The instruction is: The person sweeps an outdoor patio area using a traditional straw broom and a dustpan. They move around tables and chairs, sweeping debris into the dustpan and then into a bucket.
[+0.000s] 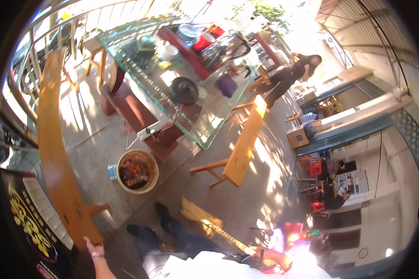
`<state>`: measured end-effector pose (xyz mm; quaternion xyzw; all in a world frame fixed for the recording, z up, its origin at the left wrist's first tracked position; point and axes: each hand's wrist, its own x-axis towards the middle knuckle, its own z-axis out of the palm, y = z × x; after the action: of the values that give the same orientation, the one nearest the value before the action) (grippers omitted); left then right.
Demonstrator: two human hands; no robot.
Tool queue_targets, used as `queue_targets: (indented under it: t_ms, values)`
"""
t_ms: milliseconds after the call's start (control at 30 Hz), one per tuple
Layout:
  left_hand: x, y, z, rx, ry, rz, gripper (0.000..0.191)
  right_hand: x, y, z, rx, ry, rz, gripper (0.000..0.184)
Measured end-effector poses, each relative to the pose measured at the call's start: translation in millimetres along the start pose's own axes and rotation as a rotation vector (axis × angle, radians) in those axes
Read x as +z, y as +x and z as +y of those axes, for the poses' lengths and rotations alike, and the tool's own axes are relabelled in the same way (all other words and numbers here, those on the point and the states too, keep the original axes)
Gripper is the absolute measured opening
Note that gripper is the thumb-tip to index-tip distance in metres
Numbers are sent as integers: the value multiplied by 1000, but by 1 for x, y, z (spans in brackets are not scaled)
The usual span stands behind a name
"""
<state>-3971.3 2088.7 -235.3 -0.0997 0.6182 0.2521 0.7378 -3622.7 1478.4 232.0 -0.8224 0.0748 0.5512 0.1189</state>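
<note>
At lower left my left hand (94,248), with a metal band at the wrist, grips the near end of a long wooden bench (52,139). The bench stretches away along the railing. A straw broom (227,235) slants across the floor at my right, its bristles away from me. My right hand (274,257), blurred and partly overexposed, is closed around the upper handle; its fingers are hard to make out. Between bench and broom stand my dark shoes, and ahead of them sits a round woven basket (155,181) with dark and reddish litter inside.
A glass-topped table (204,120) carries a black lid (184,90), a red container (203,42) and other wares. A power strip (150,130) lies under its edge. Another wooden bench (242,150) stands nearby. A person (293,75) is beyond; others sit at right. A black sign (31,219) bears writing.
</note>
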Motion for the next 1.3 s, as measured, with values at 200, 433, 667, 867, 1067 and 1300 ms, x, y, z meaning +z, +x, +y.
queue_targets:
  t_ms: [200,433,667,867,1067,1300]
  values:
    - [-19,6,74,112,129,77,61,10,-23,-9,88,129,7,35]
    - [10,-56,-8,-244,516,370,62,6,-11,1,23,228,34,33]
    - [160,-186,-131,-66,1474,-240,50,-52,37,23,-63,336,15,31]
    - [294,-252,-213,85,1656,-422,48,-82,80,67,-85,417,-25,30]
    - [360,-273,-285,111,1836,-522,46,-66,91,110,-89,562,-25,28]
    - [382,-290,-334,94,2004,-617,44,-27,89,142,-50,716,-35,27]
